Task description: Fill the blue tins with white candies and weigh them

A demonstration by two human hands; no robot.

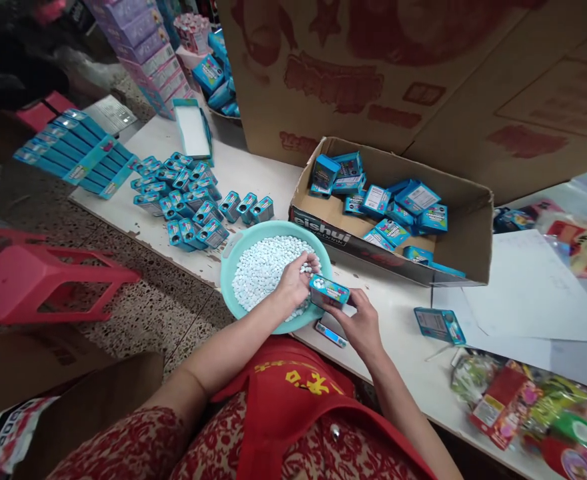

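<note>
My left hand [296, 283] is over the right side of a mint-green bowl [227, 283], its fingers curled around a few small white candies. Many more white candies [258, 270] fill the bowl. In my right hand [361, 320] is a small blue tin [329, 291], held tilted at the bowl's right rim, with white candies showing at its open end. Part of a small scale [331, 335] with a lit blue display shows below the tin. Another blue tin [439, 325] lies to the right on the white table [398, 363].
A cardboard box [363, 250] of blue tins stands behind the bowl. Several tins [183, 200] stand at the left, beside an open display box [193, 133]. White sheets [538, 287] and bagged goods [558, 413] lie at the right. A red stool [48, 283] is at the left.
</note>
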